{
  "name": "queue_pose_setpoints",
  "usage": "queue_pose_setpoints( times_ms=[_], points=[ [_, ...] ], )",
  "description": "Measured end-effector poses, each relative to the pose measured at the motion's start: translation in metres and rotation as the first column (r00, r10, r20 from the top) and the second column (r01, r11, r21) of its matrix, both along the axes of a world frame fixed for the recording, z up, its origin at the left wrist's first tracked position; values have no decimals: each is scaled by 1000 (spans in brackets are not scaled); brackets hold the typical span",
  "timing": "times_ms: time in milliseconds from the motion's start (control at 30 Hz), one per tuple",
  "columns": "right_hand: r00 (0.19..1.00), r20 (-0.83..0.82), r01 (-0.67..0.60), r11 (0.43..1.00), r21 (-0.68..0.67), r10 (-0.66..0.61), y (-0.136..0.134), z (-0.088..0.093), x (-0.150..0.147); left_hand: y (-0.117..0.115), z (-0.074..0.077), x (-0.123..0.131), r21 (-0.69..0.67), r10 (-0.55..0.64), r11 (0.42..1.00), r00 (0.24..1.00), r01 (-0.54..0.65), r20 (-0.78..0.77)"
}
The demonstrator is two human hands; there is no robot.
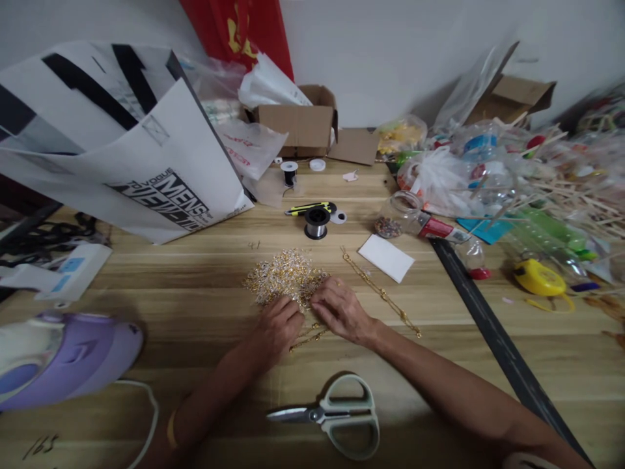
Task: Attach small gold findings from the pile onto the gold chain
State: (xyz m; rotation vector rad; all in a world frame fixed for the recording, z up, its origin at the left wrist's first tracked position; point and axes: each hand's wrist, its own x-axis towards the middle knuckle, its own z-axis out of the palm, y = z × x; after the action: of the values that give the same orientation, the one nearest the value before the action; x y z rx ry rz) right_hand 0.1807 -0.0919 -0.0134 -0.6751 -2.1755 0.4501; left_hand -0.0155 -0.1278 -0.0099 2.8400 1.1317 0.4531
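Observation:
A loose heap of small gold and silver pieces [283,273], like tiny beads or links, lies mid-table. My left hand [279,326] rests at the heap's near edge, its fingers curled and pressed together. Opposite it, my right hand [342,309] is bent inward with thumb and fingers closed at the same edge. What either hand pinches is hidden. A short gold chain [305,339] shows on the table between and below the hands. To the right lies a longer gold chain [383,294]. Large pale-handled scissors [342,415] lie nearest me, blades pointing left.
Behind the heap are a wire spool [316,225], a yellow-black utility knife [307,208] and another spool [289,174]. A white card [387,258] and a jar of beads [395,215] stand right, by a yellow tape measure [540,278]. A purple appliance [92,352] sits left.

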Motion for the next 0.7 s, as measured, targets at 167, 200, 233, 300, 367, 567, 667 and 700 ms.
queue_pose_setpoints(
  times_ms=[167, 200, 233, 300, 367, 567, 667, 700],
  points=[
    [1000, -3, 4, 1000, 1, -4, 0, 1, -1, 7, 12, -5, 10, 97, 995, 993, -98, 70],
    [1000, -3, 2, 1000, -3, -2, 0, 2, -1, 8, 15, -6, 0, 128, 992, 988, -128, 82],
    [1000, -3, -1, 1000, -7, 1, 0, 2, -1, 10, 17, -7, -13, 160, 987, 982, -160, 100],
    [1000, -1, -3, 1000, -14, 3, 0, 2, -1, 12, 20, -10, -32, 207, 978, 968, -205, 141],
    [1000, 2, 0, 1000, -16, 0, 0, 2, -1, 15, 21, -13, -43, 249, 968, 950, -246, 190],
    [1000, 14, -3, 1000, -16, 3, -1, 2, 0, 30, 15, -22, -74, 326, 945, 926, -317, 192],
    [1000, 16, -3, 1000, -21, 3, -1, 1, 0, 40, 12, -20, -63, 316, 948, 940, -311, 131],
    [1000, 17, -3, 1000, -25, 4, -1, 1, 0, 44, 10, -19, -54, 309, 951, 944, -305, 117]
  ],
)
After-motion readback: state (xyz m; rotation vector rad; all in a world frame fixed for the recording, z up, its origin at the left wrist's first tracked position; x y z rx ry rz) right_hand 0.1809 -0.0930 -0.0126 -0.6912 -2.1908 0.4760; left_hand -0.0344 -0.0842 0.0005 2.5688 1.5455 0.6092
